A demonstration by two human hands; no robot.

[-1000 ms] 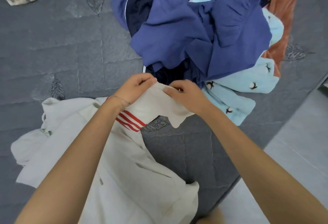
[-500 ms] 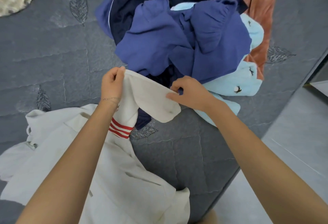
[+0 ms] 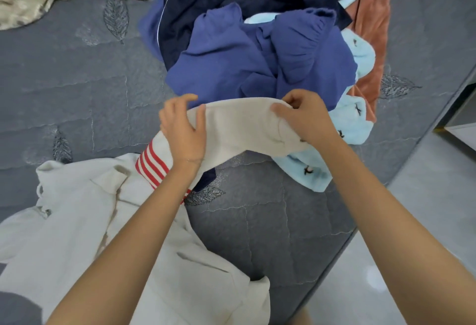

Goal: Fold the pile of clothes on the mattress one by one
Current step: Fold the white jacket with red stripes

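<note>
The white garment (image 3: 237,129) runs left to right above the grey mattress (image 3: 77,80). The left hand (image 3: 183,131) grips it and the right hand (image 3: 304,116) pinches its end. The clothes pile (image 3: 257,54) lies behind, with pale floor (image 3: 425,221) to the right.

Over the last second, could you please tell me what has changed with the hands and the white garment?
The left hand and right hand moved apart, stretching the white sleeve between them; both kept their grip on it. The garment's body on the mattress and the pile of clothes stayed put.
</note>
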